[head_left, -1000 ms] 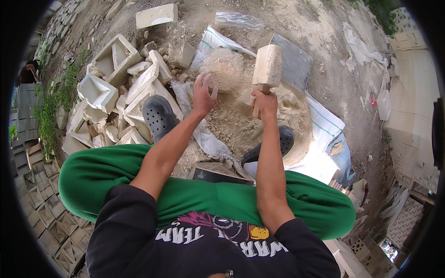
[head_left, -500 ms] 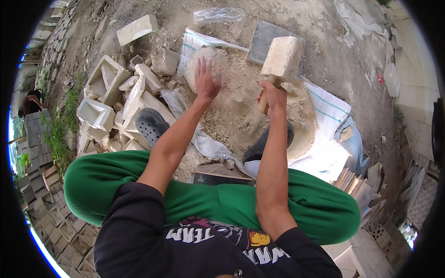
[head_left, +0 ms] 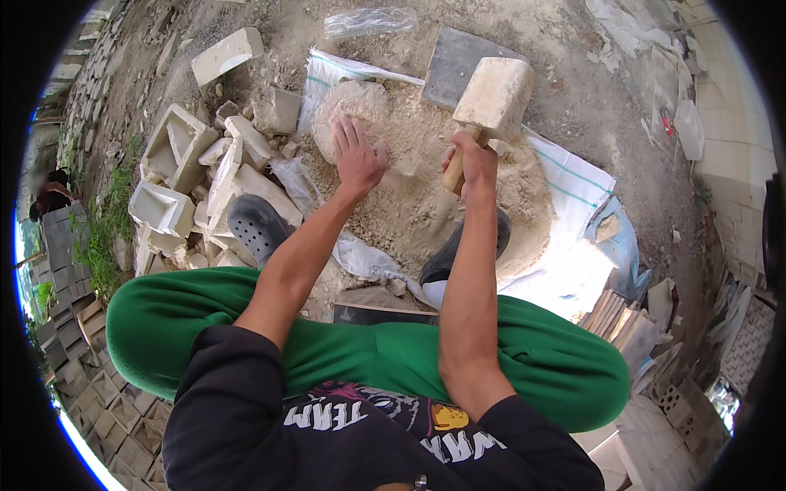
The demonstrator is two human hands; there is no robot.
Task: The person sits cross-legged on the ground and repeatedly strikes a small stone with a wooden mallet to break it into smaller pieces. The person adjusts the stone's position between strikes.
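My right hand (head_left: 475, 168) grips the wooden handle of a mallet (head_left: 494, 94) with a large, pale, dusty block for a head. The mallet is held up over the right part of a heap of crushed, sandy material (head_left: 417, 151). To its left, my left hand (head_left: 359, 162) has its fingers stretched out, palm down, at the near edge of a pale rounded lump (head_left: 348, 100). Whether the fingers touch the lump or the crumbs, I cannot tell. Heap and lump lie on a spread white woven sack (head_left: 573, 176) with green stripes.
Broken pale moulded blocks (head_left: 176, 147) are piled at the left beside my shoe (head_left: 258, 227). A dark flat slab (head_left: 458, 61) lies beyond the heap. Thin wooden strips (head_left: 610, 323) stand near my right knee. Another person (head_left: 56, 195) is at the far left.
My left hand has drawn back toward me from over the lump to its near edge. The mallet stays raised in my right hand; the whole view has shifted slightly.
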